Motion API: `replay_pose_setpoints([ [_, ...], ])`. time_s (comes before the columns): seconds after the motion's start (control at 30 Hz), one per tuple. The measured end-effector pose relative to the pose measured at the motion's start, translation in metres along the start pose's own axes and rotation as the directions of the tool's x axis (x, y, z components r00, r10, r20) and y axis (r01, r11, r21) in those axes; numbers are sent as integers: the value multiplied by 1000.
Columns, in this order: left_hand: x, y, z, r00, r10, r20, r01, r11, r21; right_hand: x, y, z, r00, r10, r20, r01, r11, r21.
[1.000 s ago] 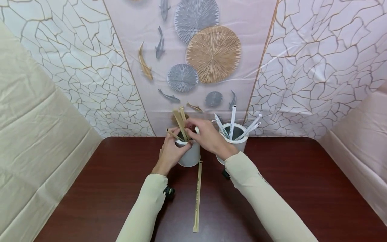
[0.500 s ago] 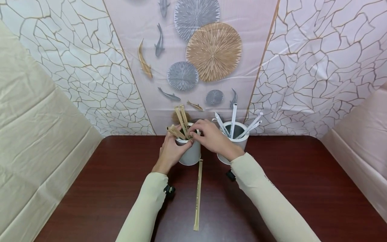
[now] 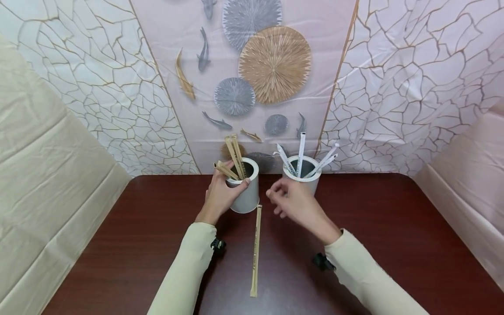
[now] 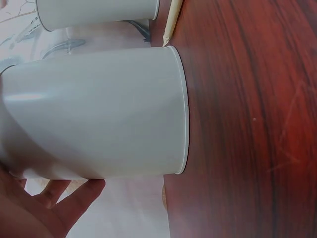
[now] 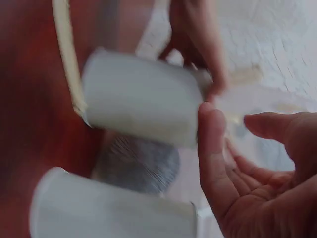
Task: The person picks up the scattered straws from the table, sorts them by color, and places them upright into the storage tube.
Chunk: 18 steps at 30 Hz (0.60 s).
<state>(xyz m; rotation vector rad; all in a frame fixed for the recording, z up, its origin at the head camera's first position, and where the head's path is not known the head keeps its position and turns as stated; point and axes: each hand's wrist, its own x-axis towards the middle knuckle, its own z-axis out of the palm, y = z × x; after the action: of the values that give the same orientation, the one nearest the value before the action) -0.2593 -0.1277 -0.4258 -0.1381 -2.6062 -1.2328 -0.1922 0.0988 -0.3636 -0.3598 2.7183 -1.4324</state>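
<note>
We see our left hand point(image 3: 218, 197) still gripping the left cup point(image 3: 246, 186) of tan sticks point(image 3: 233, 162) while our right hand point(image 3: 294, 203), now empty and loose-fingered, has pulled back off that cup, so another stick point(image 3: 255, 250) lying just before the cup looks next.

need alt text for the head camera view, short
A person's left hand grips a white cylindrical cup holding tan paper-wrapped sticks, while the right hand hovers open in front of a second white cup of white wrapped sticks. One long tan wrapped stick lies on the dark red wooden table.
</note>
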Motion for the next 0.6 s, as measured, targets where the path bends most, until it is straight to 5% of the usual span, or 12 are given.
replay_pose_setpoints([
  [0.27,3,1,-3,1000,3,0,-3,1000,-9,-25,31,53,968,220,124,-217,976,-33],
  [0.6,-1,0,-1,1000,3,14,-3,1000,-23,-17,38,95,955,256,146,-221,950,-219],
])
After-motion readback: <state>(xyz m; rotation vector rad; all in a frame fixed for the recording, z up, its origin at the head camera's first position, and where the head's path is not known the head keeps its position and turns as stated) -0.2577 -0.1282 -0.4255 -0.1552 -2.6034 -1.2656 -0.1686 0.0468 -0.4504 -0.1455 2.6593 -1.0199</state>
